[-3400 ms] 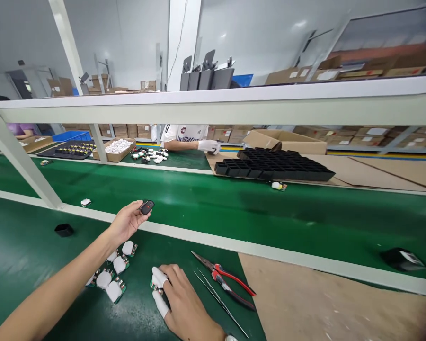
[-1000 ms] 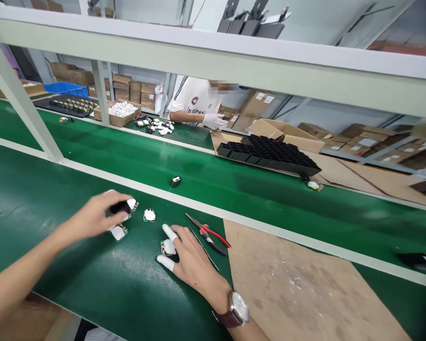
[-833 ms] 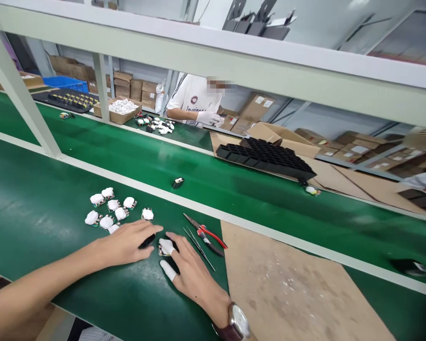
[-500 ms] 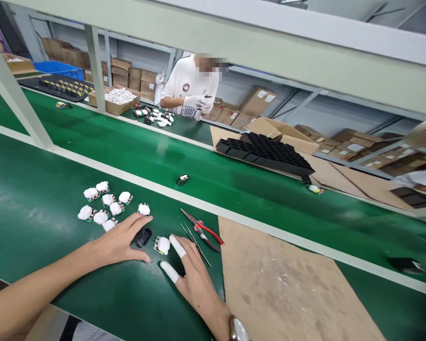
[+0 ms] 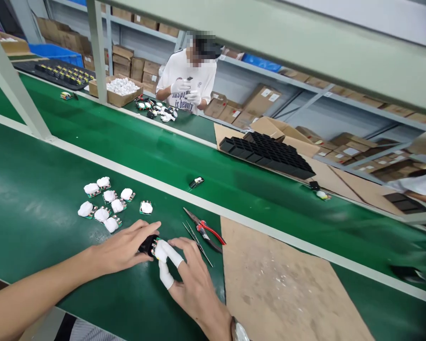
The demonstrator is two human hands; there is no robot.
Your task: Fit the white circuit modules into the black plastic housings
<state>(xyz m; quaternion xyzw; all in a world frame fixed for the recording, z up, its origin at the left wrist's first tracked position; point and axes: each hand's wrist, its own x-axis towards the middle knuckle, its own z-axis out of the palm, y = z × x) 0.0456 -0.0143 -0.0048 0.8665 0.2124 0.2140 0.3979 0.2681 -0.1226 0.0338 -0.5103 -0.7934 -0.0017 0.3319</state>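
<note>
My left hand [image 5: 137, 246] is closed round a small black plastic housing [image 5: 147, 245] on the green bench. With thumb and forefinger, both in white finger cots, my right hand [image 5: 186, 272] pinches a small circuit board topped with a white lump [image 5: 161, 251]. The board's edge meets the housing's open end; how far inside it reaches I cannot tell. One more white-topped board [image 5: 146, 207] lies just beyond my left hand, and a group of several similar boards [image 5: 110, 204] sits to the left.
Red-handled pliers [image 5: 205, 229] and metal tweezers [image 5: 198, 244] lie right of my hands, beside a cardboard sheet [image 5: 284, 279]. Past a pale rail [image 5: 128, 171], a green belt [image 5: 145, 151] carries a black unit [image 5: 196, 182]. Opposite, a gloved co-worker [image 5: 186, 80] handles a small part near black trays [image 5: 266, 154].
Both hands have come together. My left hand has taken hold of the black housing, and my right has picked up the white-topped board and brought it to the housing.
</note>
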